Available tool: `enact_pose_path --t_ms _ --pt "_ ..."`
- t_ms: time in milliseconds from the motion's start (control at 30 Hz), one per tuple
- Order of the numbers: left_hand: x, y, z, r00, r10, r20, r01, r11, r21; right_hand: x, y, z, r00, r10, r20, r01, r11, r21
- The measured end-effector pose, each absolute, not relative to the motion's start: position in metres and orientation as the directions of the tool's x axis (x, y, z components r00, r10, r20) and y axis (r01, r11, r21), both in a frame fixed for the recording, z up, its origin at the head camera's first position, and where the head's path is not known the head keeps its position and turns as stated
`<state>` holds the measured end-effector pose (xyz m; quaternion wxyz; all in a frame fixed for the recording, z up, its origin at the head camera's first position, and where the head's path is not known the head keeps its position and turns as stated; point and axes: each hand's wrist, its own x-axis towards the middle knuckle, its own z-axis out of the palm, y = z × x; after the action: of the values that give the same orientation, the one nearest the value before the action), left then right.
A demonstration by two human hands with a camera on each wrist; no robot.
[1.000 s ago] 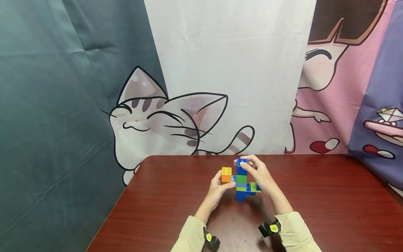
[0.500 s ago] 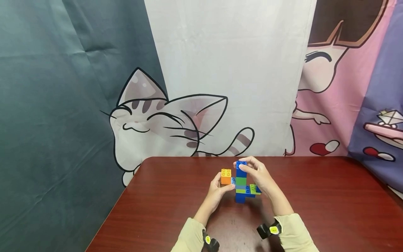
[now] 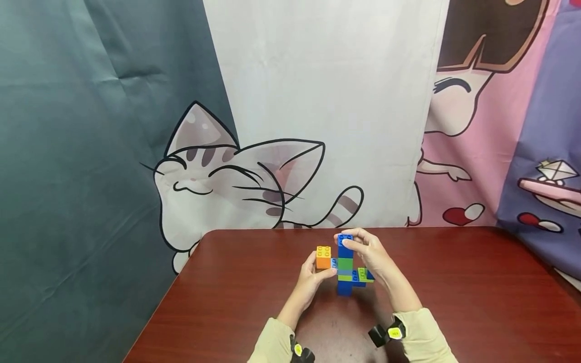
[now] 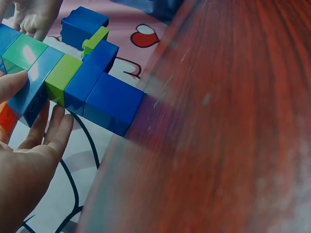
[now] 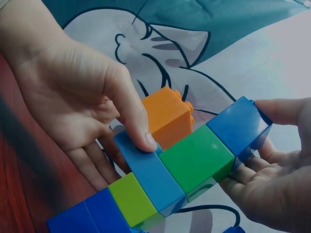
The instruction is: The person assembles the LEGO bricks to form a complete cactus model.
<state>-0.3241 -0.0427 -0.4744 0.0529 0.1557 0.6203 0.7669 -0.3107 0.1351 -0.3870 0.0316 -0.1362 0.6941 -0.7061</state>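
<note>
A tower of stacked building bricks [image 3: 345, 264] stands upright on the table between my hands, blue at its foot, then lime, light blue, green and blue at the top. My left hand [image 3: 309, 281] pinches the light blue brick [image 5: 150, 172], whose left end carries an orange brick [image 3: 324, 257]. With thumb and fingers my right hand [image 3: 373, 254] grips the top blue brick [image 5: 240, 125]. To the tower's right juts a low arm with a lime brick [image 3: 362, 275] and a blue brick [image 4: 83, 26] on it.
The dark red wooden table [image 3: 245, 292] reaches back to a printed curtain [image 3: 327, 101] behind it. Small black cameras are strapped to both wrists, the right wrist camera [image 3: 379, 335] hanging inward over the tabletop.
The view has tilted slightly, so the scene sits a little lower and farther left. Both hands keep their hold on the bricks, with no other visible movement.
</note>
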Motion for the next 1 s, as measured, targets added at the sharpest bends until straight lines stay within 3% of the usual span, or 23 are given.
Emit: enact_pose_path --t_ms 267,533,800,1000 --pt "-0.322 -0.041 -0.472 -0.945 0.276 0.178 0.114 -0.232 0.966 -0.311 0.141 -0.386 -0.948 -0.272 0.163 -0.180 0.038 -0.983" --pt "-0.322 -0.042 -0.474 -0.948 0.228 0.220 0.175 -0.200 0.964 -0.310 0.145 -0.384 -0.973 -0.191 0.129 -0.178 0.271 -0.946" --pt "-0.323 -0.040 -0.475 -0.955 0.209 0.212 0.174 -0.186 0.967 -0.314 0.156 -0.391 -0.924 -0.242 0.295 -0.366 0.343 -0.865" --pt "-0.323 -0.039 -0.474 -0.962 0.177 0.208 0.178 -0.170 0.969 -0.315 0.170 -0.390 -0.917 -0.241 0.317 -0.390 0.382 -0.838"
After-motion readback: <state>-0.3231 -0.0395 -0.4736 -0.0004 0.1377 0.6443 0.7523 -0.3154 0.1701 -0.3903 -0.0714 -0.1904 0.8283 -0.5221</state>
